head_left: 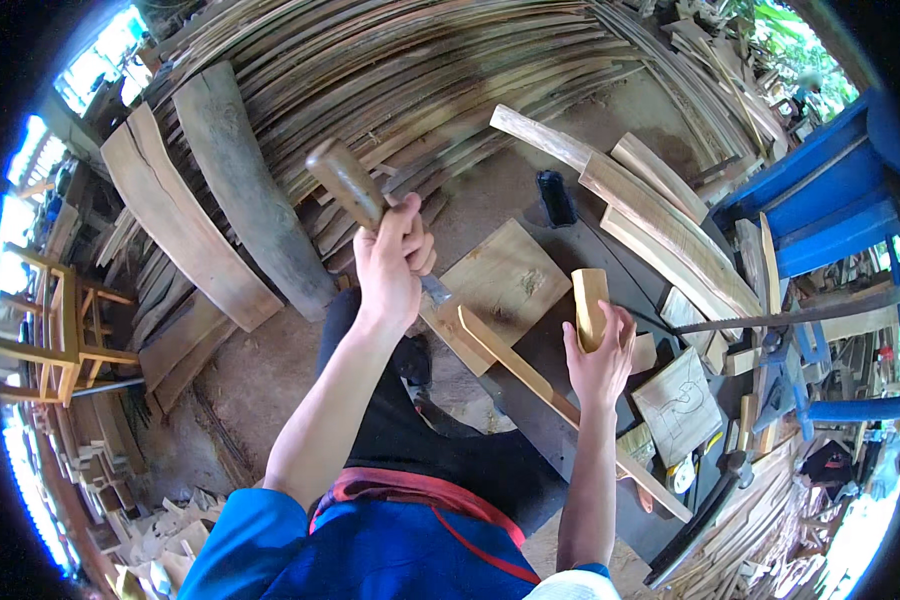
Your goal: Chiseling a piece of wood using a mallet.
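My left hand (pixel 395 265) is closed around a chisel (pixel 345 183). Its thick brown wooden handle sticks up past my fist, and the short metal blade points down toward the bench. My right hand (pixel 605 350) grips a pale rectangular wooden block (pixel 589 305), fingers on one side and thumb on the other. Between the two hands, a long narrow wooden strip (pixel 520 368) lies slantwise on the dark bench top (pixel 540 345). Close to the chisel blade is a flat square board (pixel 510 275).
A board with a pencil drawing (pixel 678 405) lies right of my right hand, near a hammer (pixel 735 468). Long timber pieces (pixel 660 225) and a small dark tray (pixel 555 198) are beyond. Blue metal equipment (pixel 820 230) stands right; planks (pixel 185 215) and wooden chairs (pixel 65 320) are left.
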Tool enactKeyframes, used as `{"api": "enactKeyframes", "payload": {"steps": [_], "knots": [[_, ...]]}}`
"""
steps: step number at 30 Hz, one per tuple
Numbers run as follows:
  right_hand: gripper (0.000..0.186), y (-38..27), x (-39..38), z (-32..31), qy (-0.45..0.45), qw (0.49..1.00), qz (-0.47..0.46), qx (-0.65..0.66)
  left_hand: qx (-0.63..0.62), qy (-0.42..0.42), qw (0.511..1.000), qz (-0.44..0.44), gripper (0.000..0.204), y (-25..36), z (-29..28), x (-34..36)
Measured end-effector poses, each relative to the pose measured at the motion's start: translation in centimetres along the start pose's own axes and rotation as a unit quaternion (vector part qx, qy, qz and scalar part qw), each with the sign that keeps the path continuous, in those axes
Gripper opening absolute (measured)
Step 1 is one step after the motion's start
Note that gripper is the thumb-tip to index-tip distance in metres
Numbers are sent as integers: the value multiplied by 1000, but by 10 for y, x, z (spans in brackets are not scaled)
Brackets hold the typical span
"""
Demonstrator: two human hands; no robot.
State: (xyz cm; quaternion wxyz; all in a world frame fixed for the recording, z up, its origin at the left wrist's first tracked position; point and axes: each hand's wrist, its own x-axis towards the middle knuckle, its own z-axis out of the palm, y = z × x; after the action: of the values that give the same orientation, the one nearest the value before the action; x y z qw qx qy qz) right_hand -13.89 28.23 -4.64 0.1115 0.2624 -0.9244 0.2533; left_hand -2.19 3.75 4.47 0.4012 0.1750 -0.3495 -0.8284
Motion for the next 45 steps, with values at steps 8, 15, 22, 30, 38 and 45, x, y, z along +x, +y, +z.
{"api": "enactKeyframes", "payload": {"steps": [8,15,22,30,38,45], "knots": [[63,-3,-2,-5,-5,1000,10,11,33,-7,999,-24,20,-30,3,4],[64,-1,-2,-5,5,1000,11,21,104,-3,994,-32,28,-37,5,4],[64,0,-2,-4,3,1000,9,26,122,-9,992,-24,29,-43,2,2],[63,3,-3,-3,11,1000,4,28,134,-14,991,-19,25,-46,6,-1],[62,-1,-2,-6,25,999,6,38,123,-22,992,-12,20,-51,3,0],[61,1,-5,-3,21,999,8,28,195,4,981,-19,16,-50,6,-13]]}}
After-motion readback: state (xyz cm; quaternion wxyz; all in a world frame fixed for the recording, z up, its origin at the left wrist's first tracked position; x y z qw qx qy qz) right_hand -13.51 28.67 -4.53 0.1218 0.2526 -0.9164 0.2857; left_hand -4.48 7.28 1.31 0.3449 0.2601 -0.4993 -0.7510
